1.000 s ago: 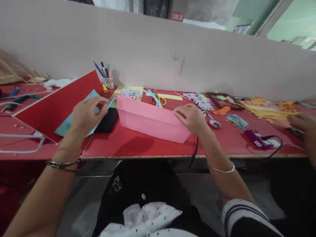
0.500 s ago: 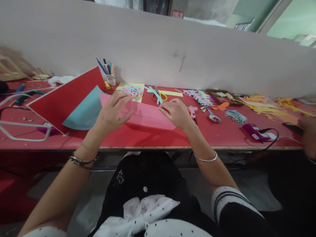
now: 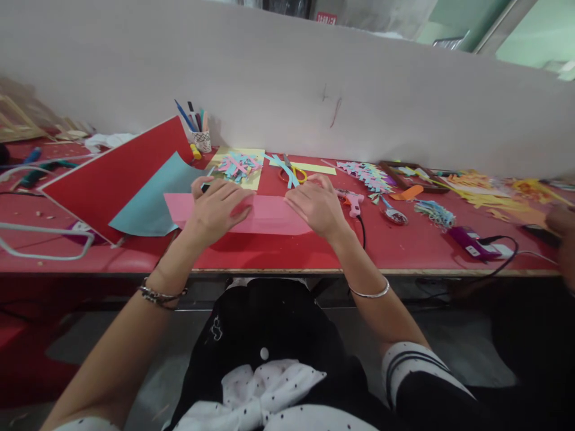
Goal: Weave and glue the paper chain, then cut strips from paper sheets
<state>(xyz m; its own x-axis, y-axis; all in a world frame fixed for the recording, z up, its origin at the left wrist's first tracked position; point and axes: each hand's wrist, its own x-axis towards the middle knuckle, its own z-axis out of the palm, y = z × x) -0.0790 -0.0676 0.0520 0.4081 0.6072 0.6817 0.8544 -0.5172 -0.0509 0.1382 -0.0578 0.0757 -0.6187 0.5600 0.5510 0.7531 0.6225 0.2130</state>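
A sheet of pink paper (image 3: 269, 215) stretches between my hands, low over the table's front part. My right hand (image 3: 317, 206) pinches its upper edge near the right end, thumb against fingers. Nearer the other end, my left hand (image 3: 220, 208) is closed on the sheet, fingers curled over the top edge and thumb below; the exact contact is partly hidden. A pink glue gun (image 3: 353, 203) with a black cord lies just right of my right hand. Behind the paper, yellow-handled scissors (image 3: 297, 175) lie under light blue paper strips (image 3: 284, 166).
At left, a red board (image 3: 90, 194) leans tilted with blue paper (image 3: 155, 200) against it. A pen cup (image 3: 202, 140) and cut paper strips (image 3: 240, 166) stand behind. To the right are a spoon (image 3: 394, 214), a purple power strip (image 3: 474, 242) and another person's hand (image 3: 561, 221).
My left hand has moved down and right, its spread fingers closing on the paper. The sheet's left end has dropped and swung left, so it lies more level. My right hand keeps its pinch.
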